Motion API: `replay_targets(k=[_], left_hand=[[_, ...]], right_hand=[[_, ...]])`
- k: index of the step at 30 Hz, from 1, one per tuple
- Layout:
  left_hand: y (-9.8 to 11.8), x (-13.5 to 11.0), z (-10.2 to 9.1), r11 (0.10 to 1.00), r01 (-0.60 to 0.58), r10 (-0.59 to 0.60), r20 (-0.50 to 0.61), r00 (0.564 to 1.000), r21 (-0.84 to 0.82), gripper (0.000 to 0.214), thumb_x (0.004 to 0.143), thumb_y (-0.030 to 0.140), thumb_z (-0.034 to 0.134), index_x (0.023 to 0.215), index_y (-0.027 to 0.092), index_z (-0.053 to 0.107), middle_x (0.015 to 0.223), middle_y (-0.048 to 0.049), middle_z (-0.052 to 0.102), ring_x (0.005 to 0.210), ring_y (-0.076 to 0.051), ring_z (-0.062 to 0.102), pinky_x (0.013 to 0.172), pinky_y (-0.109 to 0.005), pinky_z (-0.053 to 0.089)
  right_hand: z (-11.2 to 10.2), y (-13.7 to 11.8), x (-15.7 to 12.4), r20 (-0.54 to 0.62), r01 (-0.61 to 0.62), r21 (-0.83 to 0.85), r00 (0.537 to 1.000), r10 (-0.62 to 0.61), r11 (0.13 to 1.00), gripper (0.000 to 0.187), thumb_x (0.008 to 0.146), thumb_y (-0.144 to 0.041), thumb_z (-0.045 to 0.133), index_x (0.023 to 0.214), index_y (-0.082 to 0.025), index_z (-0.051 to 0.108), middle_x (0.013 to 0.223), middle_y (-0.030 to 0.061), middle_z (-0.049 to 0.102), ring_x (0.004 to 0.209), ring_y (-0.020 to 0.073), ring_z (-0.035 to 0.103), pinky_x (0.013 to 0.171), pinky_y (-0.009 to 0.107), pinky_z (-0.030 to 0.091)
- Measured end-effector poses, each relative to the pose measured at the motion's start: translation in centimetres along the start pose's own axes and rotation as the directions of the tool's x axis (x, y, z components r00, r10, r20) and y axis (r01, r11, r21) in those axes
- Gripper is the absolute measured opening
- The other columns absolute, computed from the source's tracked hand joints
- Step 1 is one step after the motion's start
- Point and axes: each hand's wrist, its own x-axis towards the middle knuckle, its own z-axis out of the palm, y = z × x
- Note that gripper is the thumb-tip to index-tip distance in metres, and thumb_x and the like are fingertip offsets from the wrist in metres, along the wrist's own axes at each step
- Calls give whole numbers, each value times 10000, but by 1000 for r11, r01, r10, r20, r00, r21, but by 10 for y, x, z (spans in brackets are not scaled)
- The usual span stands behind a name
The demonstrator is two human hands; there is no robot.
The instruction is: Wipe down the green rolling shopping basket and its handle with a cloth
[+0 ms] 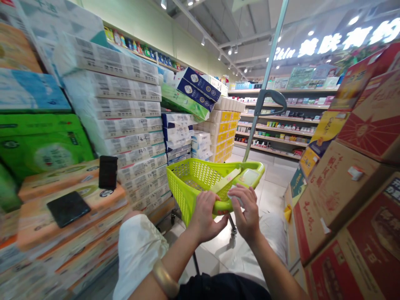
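Note:
A lime-green plastic shopping basket point(180, 201) on a wheeled stand is right in front of my knees. My left hand point(204, 216) grips its near rim, fingers curled over the edge and thumb below. On the rim's near right corner, my right hand point(246, 210) is closed on a small whitish thing point(236, 196), perhaps a wipe or cloth, mostly covered by my fingers. A pale yellow-green strip point(226, 180) crosses the basket beside a pale, shiny flat panel point(248, 177). A metal pole point(253, 129) with a grey handle point(275, 100) rises behind the basket.
Stacked white packs point(131, 107) and orange packs point(37, 233) rise on my left; a black phone point(108, 171) and a dark flat device point(68, 208) lie on the orange ones. Cardboard cartons point(331, 183) are piled close on my right. Stocked shelves point(281, 106) stand behind.

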Motion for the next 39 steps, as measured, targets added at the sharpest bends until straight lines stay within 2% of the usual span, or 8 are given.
replay_targets(k=[5, 10, 17, 20, 25, 31, 36, 39], left_hand=[[-2, 0, -3, 1000, 5, -5, 18, 1000, -5, 248, 752, 354, 617, 856, 218, 438, 848, -33, 525, 836, -222, 483, 776, -386, 400], [-1, 0, -3, 1000, 28, -28, 22, 999, 1, 243, 713, 290, 622, 845, 225, 429, 840, -23, 518, 828, -219, 481, 771, -384, 398], [-1, 0, 0, 1000, 20, -20, 4, 1000, -13, 251, 728, 341, 624, 849, 220, 440, 844, -32, 526, 829, -223, 486, 768, -388, 400], [0, 0, -3, 999, 31, -31, 19, 999, -13, 245, 717, 325, 620, 845, 223, 439, 841, -26, 521, 828, -220, 484, 768, -384, 398], [3, 2, -6, 999, 42, -40, 43, 998, -27, 239, 703, 313, 610, 840, 230, 433, 836, -22, 520, 836, -225, 490, 777, -386, 389], [3, 2, -11, 997, 62, -59, 55, 997, -50, 191, 764, 369, 556, 829, 227, 446, 830, -26, 531, 822, -216, 482, 782, -387, 394], [-1, 4, -15, 995, 66, -61, 56, 997, -79, 229, 813, 452, 471, 799, 224, 448, 811, -28, 535, 810, -210, 484, 779, -388, 404], [-3, 6, -14, 990, 83, -77, 52, 996, -113, 303, 839, 519, 414, 765, 226, 439, 778, -21, 526, 787, -206, 479, 769, -385, 398]], right_hand=[[-5, 0, 2, 121, 95, -32, 989, -90, 995, 217, 920, -209, 443, 951, -261, 652, 964, -15, 700, 1090, 190, 609, 1107, 419, 158], [-12, 29, 18, 23, -8, -71, 1000, 10, 997, 236, 936, -247, 419, 924, -241, 654, 1004, 5, 703, 1109, 205, 598, 1071, 419, 204], [-5, 3, 0, 112, 69, -42, 992, -64, 997, 222, 905, -212, 443, 972, -254, 650, 997, 1, 694, 1134, 196, 579, 1091, 396, 215], [-7, 7, 4, 129, 108, -65, 987, -99, 992, 231, 903, -197, 440, 968, -259, 653, 971, -11, 698, 1072, 184, 610, 1101, 397, 185], [-6, 17, 7, 26, 47, -109, 999, -45, 993, 234, 911, -211, 424, 968, -240, 649, 991, 10, 692, 1129, 204, 581, 1085, 404, 214], [-10, 19, 10, 162, 127, -110, 981, -108, 986, 260, 914, -219, 415, 980, -267, 662, 1018, -6, 693, 1134, 197, 576, 1102, 403, 163], [-21, 50, 39, 139, -24, -173, 989, 49, 985, 291, 937, -283, 387, 953, -246, 675, 1029, 17, 706, 1088, 201, 597, 1069, 408, 200], [-22, 53, 43, 129, -69, -176, 987, 92, 982, 293, 942, -311, 389, 975, -239, 670, 1067, 29, 702, 1126, 213, 583, 1066, 415, 213]])
